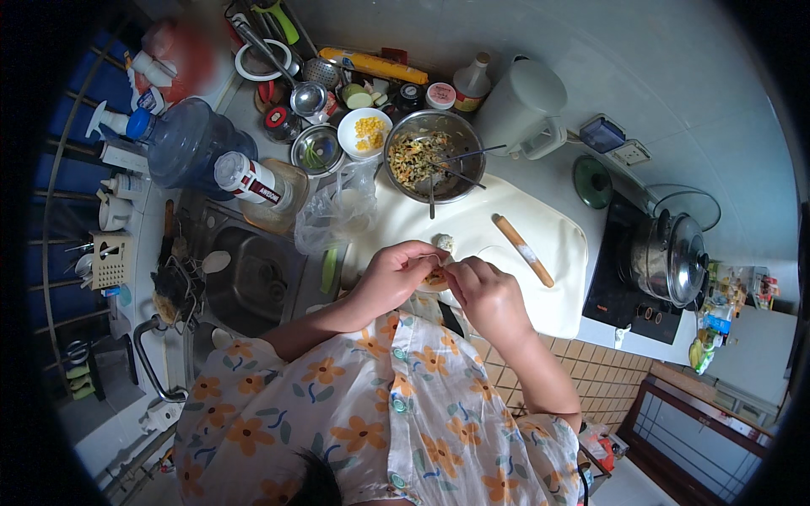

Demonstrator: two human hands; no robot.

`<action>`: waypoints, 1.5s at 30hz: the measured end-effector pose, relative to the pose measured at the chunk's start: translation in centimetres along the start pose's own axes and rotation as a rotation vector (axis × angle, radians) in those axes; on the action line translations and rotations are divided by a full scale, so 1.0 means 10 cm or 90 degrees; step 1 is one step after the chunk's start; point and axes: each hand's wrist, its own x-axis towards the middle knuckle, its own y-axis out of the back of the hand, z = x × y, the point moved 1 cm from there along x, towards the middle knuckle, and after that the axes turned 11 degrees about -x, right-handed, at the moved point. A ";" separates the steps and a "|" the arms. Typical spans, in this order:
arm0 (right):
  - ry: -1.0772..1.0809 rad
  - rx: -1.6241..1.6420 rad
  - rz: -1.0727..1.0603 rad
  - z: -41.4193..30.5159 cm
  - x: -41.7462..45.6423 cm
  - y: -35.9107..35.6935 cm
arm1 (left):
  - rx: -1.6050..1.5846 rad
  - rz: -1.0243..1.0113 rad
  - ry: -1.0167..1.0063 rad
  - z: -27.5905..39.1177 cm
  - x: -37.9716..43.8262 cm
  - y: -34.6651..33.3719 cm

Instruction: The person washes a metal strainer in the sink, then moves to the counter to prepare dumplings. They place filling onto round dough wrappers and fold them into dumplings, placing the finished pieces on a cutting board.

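Note:
Near the lower edge of a white board, my left hand and my right hand pinch the rim of a thin dough wrapper with chopped filling in it. Just beyond my fingers lies a small pleated dumpling. A wooden rolling pin dusted with flour rests on the board, right of my hands. Behind stands a steel bowl of chopped vegetable filling, with chopsticks and a metal utensil handle in it.
Left of the board are a plastic bag, a bowl of corn, a steel bowl with greens and a sink. A kettle stands at the wall. A lidded pot sits on the cooktop at right.

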 end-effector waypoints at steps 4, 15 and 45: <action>0.067 -0.015 0.008 0.05 0.03 0.03 | -0.016 -0.026 0.018 -0.02 0.03 0.00; 0.008 0.056 0.069 0.09 0.03 -0.05 | -0.112 -0.059 0.159 0.15 0.04 0.00; -0.176 0.155 0.108 0.03 -0.04 -0.11 | -0.202 0.005 0.054 0.06 0.04 -0.03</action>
